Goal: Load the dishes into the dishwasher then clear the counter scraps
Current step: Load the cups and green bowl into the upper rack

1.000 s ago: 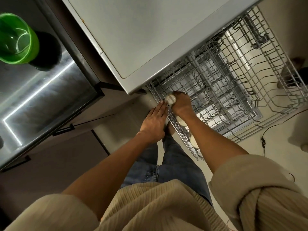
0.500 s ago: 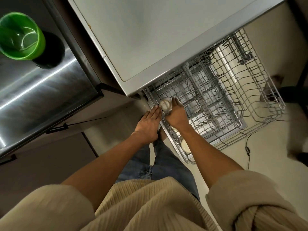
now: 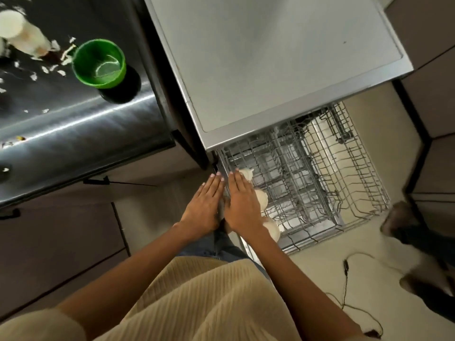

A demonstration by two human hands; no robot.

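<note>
**Hands off the cup, rack loaded on its near side**

Closest to me, both hands lie flat, fingers straight and pressed together, gripping nothing. My left hand (image 3: 205,205) hovers just outside the rack's near corner; my right hand (image 3: 242,205) lies over the rack's front rail. Half a second ago the right fingers were curled on a small white cup at that corner; now they have let go and the cup (image 3: 247,174) sits in the rack just past the fingertips. I judge that piece placed.

I count three pale dishes along the near side of the lower rack (image 3: 344,193): that cup, a second (image 3: 261,198) beside my right hand, and a third (image 3: 272,230) by the wrist. The rest of the wire rack looks bare.

Farther off, on the dark counter (image 3: 73,134), one green bowl (image 3: 99,63) and one pale cup (image 3: 23,35) wait among scattered white scraps (image 3: 53,70), too many and too small to count. So loading is unfinished and clearing has not begun.
</note>
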